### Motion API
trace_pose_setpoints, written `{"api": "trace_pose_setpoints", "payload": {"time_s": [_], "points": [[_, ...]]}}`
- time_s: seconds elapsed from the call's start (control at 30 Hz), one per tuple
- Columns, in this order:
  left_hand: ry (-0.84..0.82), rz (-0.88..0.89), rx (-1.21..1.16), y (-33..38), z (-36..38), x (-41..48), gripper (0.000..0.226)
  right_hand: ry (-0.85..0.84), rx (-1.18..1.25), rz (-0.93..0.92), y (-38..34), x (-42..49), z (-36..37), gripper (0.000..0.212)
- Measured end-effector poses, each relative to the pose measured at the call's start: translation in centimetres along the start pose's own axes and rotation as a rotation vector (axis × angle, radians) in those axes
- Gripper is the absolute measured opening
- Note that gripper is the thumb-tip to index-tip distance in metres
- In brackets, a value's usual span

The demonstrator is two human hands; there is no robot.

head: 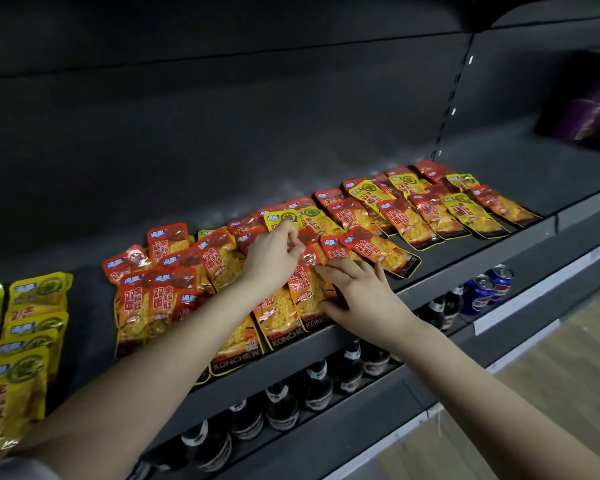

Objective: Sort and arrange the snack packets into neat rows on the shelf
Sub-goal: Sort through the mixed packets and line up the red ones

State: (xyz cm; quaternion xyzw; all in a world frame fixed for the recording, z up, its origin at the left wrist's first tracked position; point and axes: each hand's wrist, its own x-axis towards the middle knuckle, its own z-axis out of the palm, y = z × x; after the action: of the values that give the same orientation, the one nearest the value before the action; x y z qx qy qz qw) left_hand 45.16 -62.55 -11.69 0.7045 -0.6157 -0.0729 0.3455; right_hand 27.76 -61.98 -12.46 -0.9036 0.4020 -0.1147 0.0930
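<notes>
Snack packets (399, 216) strewn on dark shelf (551, 168), bottles (316, 382) below, wooden floor (551, 393)

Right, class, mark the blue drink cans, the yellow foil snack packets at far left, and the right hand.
blue drink cans (480, 298): head view, left can's side.
yellow foil snack packets (37, 294): head view, rear packet's front.
right hand (366, 301): head view, its back.
</notes>
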Motion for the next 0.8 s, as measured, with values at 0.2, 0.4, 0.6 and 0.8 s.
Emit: {"api": "trace_pose_setpoints", "payload": {"time_s": [0.2, 0.4, 0.6, 0.8], "points": [[-0.014, -0.007, 0.033, -0.4, 0.0, -0.1, 0.029, 0.029, 0.038, -0.046, 0.5, 0.7, 0.7, 0.054], [-0.044, -0.044, 0.000, -0.5, -0.1, -0.1, 0.020, 0.023, 0.013, -0.082, 1.0, 1.4, 1.1, 0.059], [-0.072, -0.089, -0.017, -0.3, -0.3, 0.3, 0.020, 0.005, 0.018, -0.117, 1.3, 2.1, 0.7, 0.048], [-0.056, -0.114, -0.023, -0.4, -0.7, 1.1, 0.021, -0.006, 0.005, -0.154, 1.6, 3.5, 0.4, 0.047]]}}
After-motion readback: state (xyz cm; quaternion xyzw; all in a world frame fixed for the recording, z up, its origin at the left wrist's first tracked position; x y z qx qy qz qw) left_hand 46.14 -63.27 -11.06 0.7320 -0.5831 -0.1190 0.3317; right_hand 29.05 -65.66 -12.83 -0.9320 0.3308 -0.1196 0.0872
